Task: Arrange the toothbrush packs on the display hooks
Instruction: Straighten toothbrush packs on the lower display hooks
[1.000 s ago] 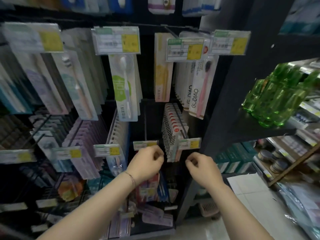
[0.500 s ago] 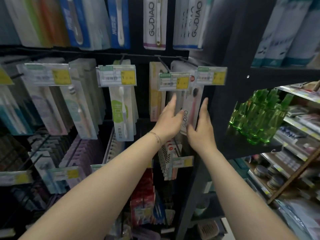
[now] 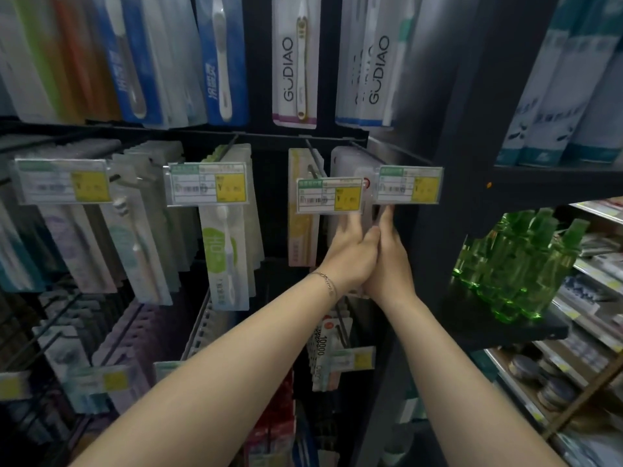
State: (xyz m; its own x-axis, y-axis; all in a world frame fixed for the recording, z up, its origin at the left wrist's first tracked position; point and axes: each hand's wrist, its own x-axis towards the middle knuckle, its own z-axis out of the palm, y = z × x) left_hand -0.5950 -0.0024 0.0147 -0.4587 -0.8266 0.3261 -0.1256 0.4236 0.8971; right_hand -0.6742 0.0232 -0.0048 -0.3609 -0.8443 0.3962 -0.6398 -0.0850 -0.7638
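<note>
head view, middle row of a wall of hanging toothbrushes. the white toothbrush packs (image 3: pixel 345 163) hang at the far right end of the row, just beside the dark upright post (image 3: pixel 448 163). the wire carrying them cannot be made out clearly behind the two price tags (image 3: pixel 328 196).

the left hand (image 3: pixel 350 254) and right hand (image 3: pixel 391 261) meet at the lower half of these packs and touch each other at the thumbs. both are narrow, with fingers fairly straight and pressed flat against the stack from either side. the fingertips pass behind the tags, so any curl there cannot be told.

likely step: squaring and pushing the stack back on its hook.

risks, as judged from this position:
- uneven pressure from one side could twist the front pack, tearing or unseating its hang hole.
- an upward push may lift a tag holder off its wire.
- a backward elbow swing on the right could strike the green bottles (image 3: pixel 515 261) on the near shelf (image 3: pixel 526 328).
- the yellow packs (image 3: pixel 300 230) just to the left could be knocked askew.
</note>
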